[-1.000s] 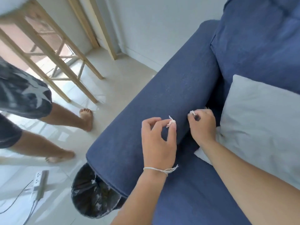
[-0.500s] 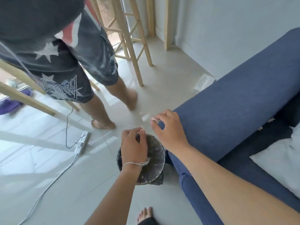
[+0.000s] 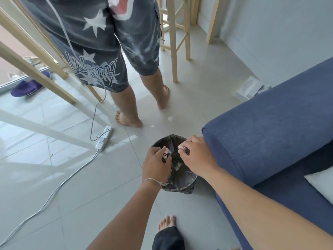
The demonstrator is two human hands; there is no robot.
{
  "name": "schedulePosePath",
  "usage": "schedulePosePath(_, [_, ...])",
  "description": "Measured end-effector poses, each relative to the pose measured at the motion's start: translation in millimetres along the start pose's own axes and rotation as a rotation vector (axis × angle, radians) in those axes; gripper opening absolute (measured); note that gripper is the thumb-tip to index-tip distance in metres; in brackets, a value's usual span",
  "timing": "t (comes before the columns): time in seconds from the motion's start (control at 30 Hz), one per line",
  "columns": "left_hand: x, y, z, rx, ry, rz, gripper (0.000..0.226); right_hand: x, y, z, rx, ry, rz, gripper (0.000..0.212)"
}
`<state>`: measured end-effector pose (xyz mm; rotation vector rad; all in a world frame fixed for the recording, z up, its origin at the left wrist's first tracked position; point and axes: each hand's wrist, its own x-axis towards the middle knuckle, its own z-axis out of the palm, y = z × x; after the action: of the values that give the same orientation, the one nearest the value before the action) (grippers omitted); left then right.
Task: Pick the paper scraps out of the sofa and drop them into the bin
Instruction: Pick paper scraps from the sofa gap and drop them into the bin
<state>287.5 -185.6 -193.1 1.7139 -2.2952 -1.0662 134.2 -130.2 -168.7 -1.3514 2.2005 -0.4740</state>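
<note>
Both bare hands are hovering over the small round bin lined with a black plastic bag [image 3: 182,181], which is standing on the pale grey tiled floor [image 3: 75,186] in the lower middle of the frame, just beside the rounded armrest of the dark blue fabric sofa [image 3: 266,134]. The left hand [image 3: 156,166], with a thin white string bracelet [image 3: 153,181] round its wrist, is curling over the bin's left rim, its thumb and fingers pinching a small pale paper scrap [image 3: 167,151] above the opening. The right hand [image 3: 195,156] is reaching in from the sofa side, fingertips drawn narrowly together on another tiny pale scrap [image 3: 180,147] over the bin's far edge. A few light scraps [image 3: 177,166] are lying inside the bag already.

Two more white bits [image 3: 170,118] are lying on the tiles above the bin. At the right edge of the frame a light grey cushion [image 3: 322,181] is peeking out on the sofa seat.

In the upper middle, another person in dark star-printed shorts [image 3: 100,51] is standing barefoot. A white power strip [image 3: 104,137] with its grey cable is trailing across the floor at centre left, pale wooden legs [image 3: 173,51] are crossing the upper part of the frame, and a purple slipper [image 3: 29,87] is sitting at the far left. At the bottom edge, the wearer's own bare foot [image 3: 166,223] is showing under a dark trouser cuff.
</note>
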Motion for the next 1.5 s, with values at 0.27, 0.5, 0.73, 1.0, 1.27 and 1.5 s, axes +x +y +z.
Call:
schedulePosePath(0.27, [-8,-8,2,-0.111,0.021,-0.006,0.04,-2,3,8,0.059,-0.048,0.03,0.038])
schedulePosePath(0.5, [-5,9,6,-0.19,0.107,-0.018,0.031,-6,12,-9,0.188,-0.092,0.06,0.043])
schedulePosePath(0.73, [-3,91,6,-0.332,0.3,0.12,0.025,-32,18,-70,0.569,0.053,-0.073,0.038])
schedulePosePath(1.0, [-18,226,54,-0.254,0.055,0.443,0.04,-91,158,-164,0.781,0.672,0.333,0.032])
schedulePosePath(1.27, [-78,315,172,-0.079,-0.466,0.726,0.041,-148,317,-197,0.532,0.549,0.61,0.033])
schedulePosePath(1.5, [-95,374,301,-0.188,-0.613,0.307,0.021,-112,374,-219,0.423,0.598,0.713,0.028])
